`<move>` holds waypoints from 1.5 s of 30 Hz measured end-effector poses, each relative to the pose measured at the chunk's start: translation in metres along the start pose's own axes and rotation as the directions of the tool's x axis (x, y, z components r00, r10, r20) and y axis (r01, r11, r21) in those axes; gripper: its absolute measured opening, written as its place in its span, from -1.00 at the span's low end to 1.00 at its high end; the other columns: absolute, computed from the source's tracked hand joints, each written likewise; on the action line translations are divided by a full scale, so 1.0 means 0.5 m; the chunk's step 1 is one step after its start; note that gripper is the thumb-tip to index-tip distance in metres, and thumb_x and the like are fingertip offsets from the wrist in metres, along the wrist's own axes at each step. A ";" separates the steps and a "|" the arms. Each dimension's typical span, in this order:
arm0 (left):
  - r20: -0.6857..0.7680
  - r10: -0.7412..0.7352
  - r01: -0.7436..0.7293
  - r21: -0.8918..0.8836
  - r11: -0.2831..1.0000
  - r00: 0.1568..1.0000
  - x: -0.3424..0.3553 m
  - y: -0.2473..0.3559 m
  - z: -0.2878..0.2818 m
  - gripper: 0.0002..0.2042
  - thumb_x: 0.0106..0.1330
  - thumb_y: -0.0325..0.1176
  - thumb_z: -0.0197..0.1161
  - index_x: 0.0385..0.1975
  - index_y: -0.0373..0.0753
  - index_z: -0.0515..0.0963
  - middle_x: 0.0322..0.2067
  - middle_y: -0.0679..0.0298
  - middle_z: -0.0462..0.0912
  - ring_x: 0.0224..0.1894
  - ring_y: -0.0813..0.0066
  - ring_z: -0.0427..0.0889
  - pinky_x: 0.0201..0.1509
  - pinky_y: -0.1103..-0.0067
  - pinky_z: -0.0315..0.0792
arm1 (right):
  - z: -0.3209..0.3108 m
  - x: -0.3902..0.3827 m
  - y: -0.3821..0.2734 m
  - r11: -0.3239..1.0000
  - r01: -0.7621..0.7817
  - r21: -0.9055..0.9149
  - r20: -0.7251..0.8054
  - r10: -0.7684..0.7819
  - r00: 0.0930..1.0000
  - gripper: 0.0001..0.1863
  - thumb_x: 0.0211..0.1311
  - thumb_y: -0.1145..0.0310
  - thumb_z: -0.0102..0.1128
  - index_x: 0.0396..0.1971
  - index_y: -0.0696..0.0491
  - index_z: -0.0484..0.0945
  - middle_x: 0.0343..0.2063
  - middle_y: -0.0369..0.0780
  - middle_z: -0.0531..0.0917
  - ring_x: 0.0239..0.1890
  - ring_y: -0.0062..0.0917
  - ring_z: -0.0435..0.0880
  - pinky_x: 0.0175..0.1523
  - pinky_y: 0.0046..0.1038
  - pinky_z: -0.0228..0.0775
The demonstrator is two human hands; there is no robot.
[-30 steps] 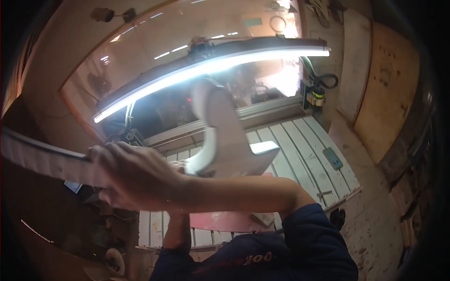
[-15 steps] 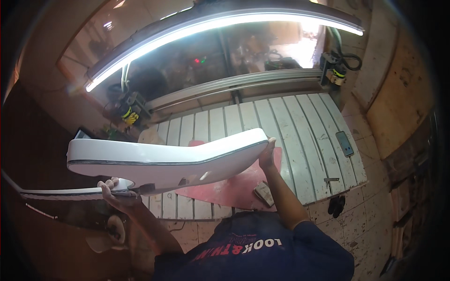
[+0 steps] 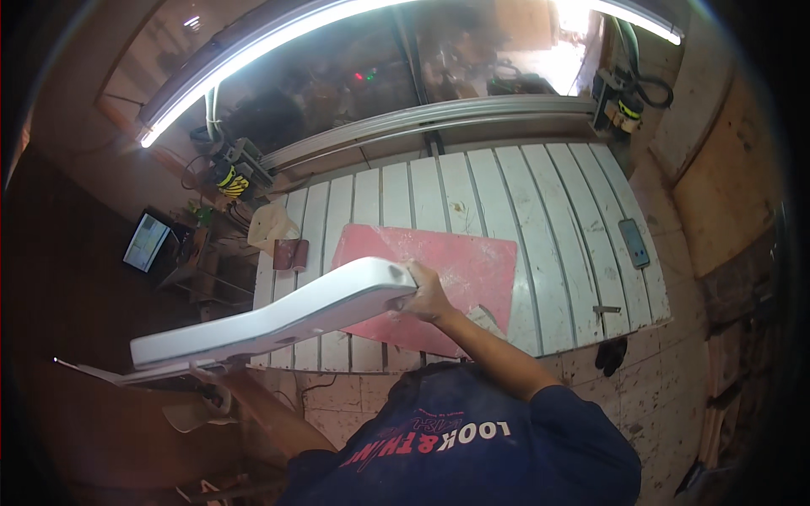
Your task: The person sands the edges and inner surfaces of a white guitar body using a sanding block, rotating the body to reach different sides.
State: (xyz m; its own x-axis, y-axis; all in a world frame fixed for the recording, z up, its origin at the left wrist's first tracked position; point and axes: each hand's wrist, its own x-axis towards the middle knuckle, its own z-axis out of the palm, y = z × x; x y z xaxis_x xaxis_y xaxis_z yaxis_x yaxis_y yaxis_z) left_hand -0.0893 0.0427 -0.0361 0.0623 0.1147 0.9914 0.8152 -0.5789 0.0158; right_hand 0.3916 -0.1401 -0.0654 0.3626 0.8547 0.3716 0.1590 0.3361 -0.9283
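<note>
A glossy white guitar body (image 3: 270, 316) with a thin neck (image 3: 152, 373) is held tilted above the front left of the slatted table. My right hand (image 3: 426, 293) is closed round the body's right end, fingers partly behind it. Lower left, my left hand (image 3: 215, 376) grips where the neck meets the body; most of its fingers are hidden. Beneath the guitar lies a pink sheet (image 3: 477, 261) with pale dust and scuffs. A small pale block (image 3: 487, 322) rests on the sheet, partly covered by my right forearm.
The white slatted table (image 3: 540, 211) also bears a phone (image 3: 633, 243), a small metal strip (image 3: 606, 309) and a reddish roll (image 3: 291, 254). A metal rail (image 3: 439, 114) and a bright tube light (image 3: 278, 42) run along the back. A screen (image 3: 148, 240) stands at left.
The guitar has moved down and its right end has swung left, toward me, tilting it more. The pink sheet, the reddish roll and the screen now show more fully.
</note>
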 end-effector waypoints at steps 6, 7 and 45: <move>0.040 0.231 -0.234 0.221 0.947 0.972 -0.097 -0.045 -0.014 0.14 -0.06 0.26 0.54 0.38 -0.27 0.04 0.07 -0.03 0.37 0.00 0.00 0.51 0.00 0.12 0.45 | 0.016 -0.065 0.102 0.926 0.084 -0.368 0.029 -0.079 0.996 -0.12 0.07 0.08 0.52 0.34 0.19 0.36 0.15 0.11 0.55 0.15 0.01 0.55 0.28 -0.07 0.35; -0.013 0.216 -0.207 0.221 0.953 0.976 -0.084 -0.024 -0.015 0.12 -0.04 0.26 0.53 0.39 -0.25 0.03 0.01 0.00 0.39 -0.06 0.03 0.52 -0.07 0.19 0.44 | 0.022 -0.070 0.098 0.928 0.084 -0.363 0.035 -0.077 0.996 -0.12 0.07 0.08 0.52 0.34 0.19 0.36 0.15 0.11 0.55 0.15 0.01 0.55 0.28 -0.07 0.35; 0.263 0.537 -0.476 0.824 0.307 0.801 -0.131 -0.092 -0.078 0.05 0.36 0.13 0.30 0.55 -0.16 -0.34 0.43 -0.20 -0.13 0.42 -0.29 0.11 0.33 -0.11 0.41 | 0.114 0.075 -0.027 0.941 0.290 -0.174 0.155 -0.264 0.952 -0.14 -0.14 -0.06 0.64 0.09 0.20 0.51 -0.04 -0.01 0.63 0.05 -0.09 0.63 0.15 -0.14 0.47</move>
State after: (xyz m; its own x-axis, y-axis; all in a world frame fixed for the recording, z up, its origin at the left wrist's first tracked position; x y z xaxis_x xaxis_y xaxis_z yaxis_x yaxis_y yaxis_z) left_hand -0.1535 0.0303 -0.0965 0.6392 -0.0064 0.7690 0.6952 0.4324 -0.5742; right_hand 0.3506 -0.0900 -0.0397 0.1603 0.7862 0.5968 0.4149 0.4950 -0.7634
